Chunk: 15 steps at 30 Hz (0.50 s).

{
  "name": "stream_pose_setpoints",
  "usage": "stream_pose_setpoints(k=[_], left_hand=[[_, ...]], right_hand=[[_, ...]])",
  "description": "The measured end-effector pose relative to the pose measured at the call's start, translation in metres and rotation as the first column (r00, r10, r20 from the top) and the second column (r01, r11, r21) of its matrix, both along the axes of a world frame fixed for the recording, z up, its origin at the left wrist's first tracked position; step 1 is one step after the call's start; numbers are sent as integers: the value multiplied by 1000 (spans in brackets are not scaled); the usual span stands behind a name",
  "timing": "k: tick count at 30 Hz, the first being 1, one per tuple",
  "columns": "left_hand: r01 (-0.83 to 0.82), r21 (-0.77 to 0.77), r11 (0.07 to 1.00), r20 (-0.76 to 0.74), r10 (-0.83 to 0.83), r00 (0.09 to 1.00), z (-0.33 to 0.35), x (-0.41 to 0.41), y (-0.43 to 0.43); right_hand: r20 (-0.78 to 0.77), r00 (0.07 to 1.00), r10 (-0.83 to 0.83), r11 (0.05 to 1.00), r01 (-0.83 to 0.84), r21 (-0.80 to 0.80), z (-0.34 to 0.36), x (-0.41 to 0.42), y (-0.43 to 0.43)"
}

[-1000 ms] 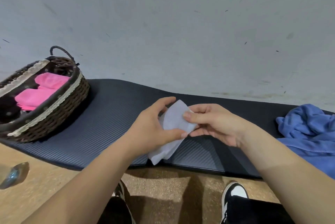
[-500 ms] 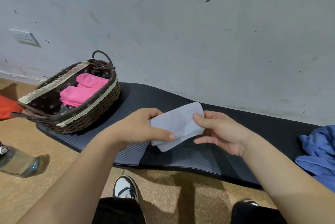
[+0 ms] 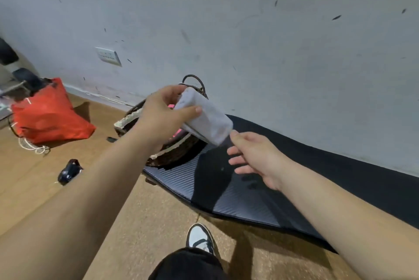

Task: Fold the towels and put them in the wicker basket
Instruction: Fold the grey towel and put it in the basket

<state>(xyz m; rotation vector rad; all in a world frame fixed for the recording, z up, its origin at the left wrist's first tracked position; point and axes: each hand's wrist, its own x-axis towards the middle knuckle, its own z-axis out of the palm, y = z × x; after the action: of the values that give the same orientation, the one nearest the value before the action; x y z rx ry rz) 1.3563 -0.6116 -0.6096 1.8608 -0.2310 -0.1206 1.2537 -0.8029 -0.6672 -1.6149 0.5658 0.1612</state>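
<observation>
Towel [image 3: 205,118] in left hand [image 3: 158,116] grip above basket [image 3: 179,154], right hand [image 3: 254,159] released, red bag [image 3: 49,116] nearby

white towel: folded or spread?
Folded: the towel is a compact rectangle with stacked layers showing at its lower edge, gripped by the left hand over the basket.

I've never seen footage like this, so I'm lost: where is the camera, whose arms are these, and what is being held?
No machine here: a person wears a camera on the head, looking down at their own bare arms. The left hand grips a folded pale towel over a wicker basket that stands on a dark mat; something pink lies inside. The right hand holds nothing, fingers relaxed, thumb at the towel's lower end. A red bag sits on the floor.
</observation>
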Motion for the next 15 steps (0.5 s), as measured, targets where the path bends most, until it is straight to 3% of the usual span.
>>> stream_pose_setpoints(k=[3, 8, 10, 15], left_hand=[[-127, 164, 978, 145, 104, 984, 16, 31, 33], [-206, 265, 942, 179, 162, 970, 16, 71, 72], [-185, 301, 936, 132, 151, 980, 11, 86, 83], [-9, 423, 906, -187, 98, 977, -22, 106, 89]], right_hand=[[20, 999, 36, 999, -36, 22, 16, 35, 27], [29, 997, 78, 996, -79, 47, 28, 74, 62], [31, 995, 92, 995, -93, 47, 25, 82, 68], [18, 994, 104, 993, -105, 46, 14, 86, 69]])
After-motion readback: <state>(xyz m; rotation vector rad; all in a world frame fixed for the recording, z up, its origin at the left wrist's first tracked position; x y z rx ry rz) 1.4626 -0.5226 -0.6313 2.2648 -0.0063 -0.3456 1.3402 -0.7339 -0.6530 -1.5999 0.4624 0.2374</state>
